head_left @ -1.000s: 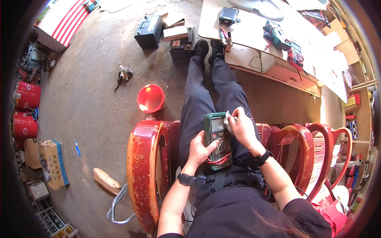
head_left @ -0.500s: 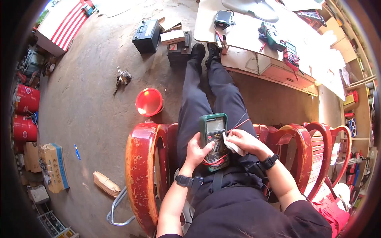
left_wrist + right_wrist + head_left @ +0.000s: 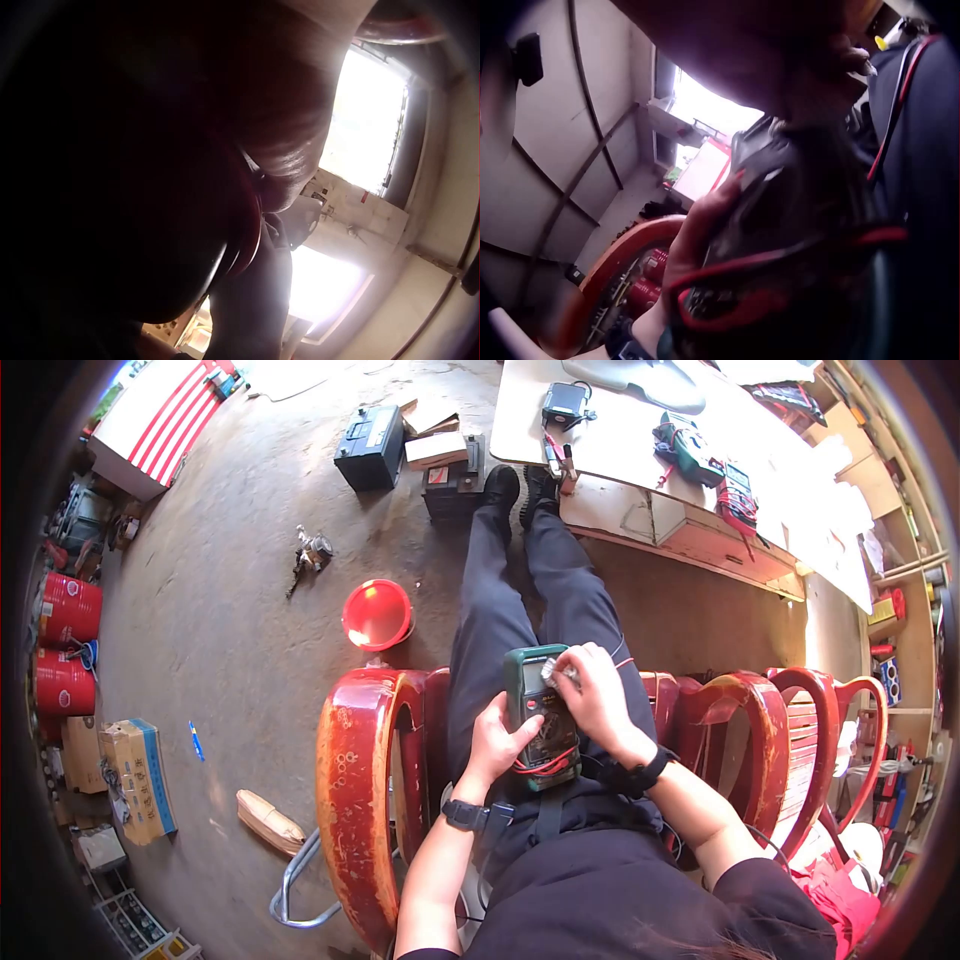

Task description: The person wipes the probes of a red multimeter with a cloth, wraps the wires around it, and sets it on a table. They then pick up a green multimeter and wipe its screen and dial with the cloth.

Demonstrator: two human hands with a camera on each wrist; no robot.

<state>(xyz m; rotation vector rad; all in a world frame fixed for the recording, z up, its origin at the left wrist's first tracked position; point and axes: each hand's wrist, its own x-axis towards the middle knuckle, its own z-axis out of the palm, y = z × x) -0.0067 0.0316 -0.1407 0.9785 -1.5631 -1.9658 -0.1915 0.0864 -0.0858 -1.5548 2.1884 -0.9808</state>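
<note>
A green-cased multimeter (image 3: pixel 516 682) lies over the person's lap in the head view, its screen toward the far end and a red lead (image 3: pixel 546 767) wrapped round its lower part. The left hand (image 3: pixel 492 738) grips its left side, thumb across the front. Pinched in the fingers of the right hand (image 3: pixel 598 700) is a crumpled white wipe (image 3: pixel 568 672), against the upper right of the meter by the screen. The right wrist view shows the meter (image 3: pixel 780 217) close up and dark, with the red lead (image 3: pixel 742 268) across it. The left wrist view is mostly dark.
Red wooden chair arms (image 3: pixel 350 790) flank the lap. A red bucket (image 3: pixel 378 614) and car batteries (image 3: pixel 370 448) stand on the floor ahead. On the white table (image 3: pixel 620 445) lie a black device (image 3: pixel 565 404) and other meters (image 3: pixel 690 450). A cardboard box (image 3: pixel 140 780) is at left.
The right hand with the white wipe has moved from the meter's right edge up and left, onto the upper part near the screen. The left hand keeps its grip.
</note>
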